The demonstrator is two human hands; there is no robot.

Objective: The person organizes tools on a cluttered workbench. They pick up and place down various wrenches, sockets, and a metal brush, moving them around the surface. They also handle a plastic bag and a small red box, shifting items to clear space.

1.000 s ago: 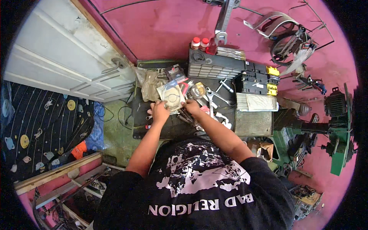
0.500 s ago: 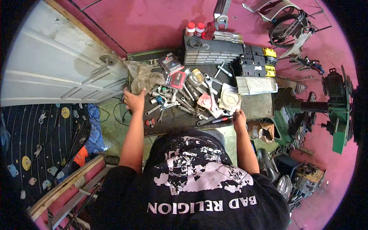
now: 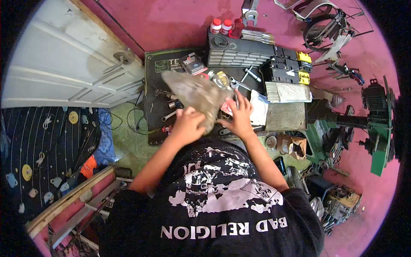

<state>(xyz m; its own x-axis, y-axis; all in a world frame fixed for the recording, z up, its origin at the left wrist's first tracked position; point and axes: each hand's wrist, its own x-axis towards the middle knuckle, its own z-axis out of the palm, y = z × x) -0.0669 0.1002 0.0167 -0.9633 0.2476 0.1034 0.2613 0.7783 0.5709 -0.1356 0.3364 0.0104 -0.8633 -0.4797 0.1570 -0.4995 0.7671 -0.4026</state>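
Observation:
A grey-brown cloth rag (image 3: 192, 92), smeared by motion, hangs over the loose tools in the middle of the workbench. My left hand (image 3: 187, 125) is closed on its near end. To the right of the rag, my right hand (image 3: 240, 120) has thumb and fingers apart, close by a pink-and-clear package (image 3: 227, 107); no held thing shows in it. Just beyond those fingertips lies a combination wrench (image 3: 233, 84). A T-handle wrench (image 3: 251, 74) rests farther back. Most of the wrenches and sockets are hidden under the rag; one wrench end (image 3: 169, 115) shows at its left.
A small-drawer cabinet (image 3: 239, 58) stands at the bench's back, with black-and-yellow boxes (image 3: 287, 68) beside it. Red-and-white bottles (image 3: 216, 26) are behind. At left is a white door (image 3: 68, 55); at right, a green drill press (image 3: 379, 132). A wooden board (image 3: 284, 116) covers the bench's right end.
My left hand has brought the rag from the bench's left side to the middle, uncovering the back left corner. My right hand has moved left and forward from the front edge.

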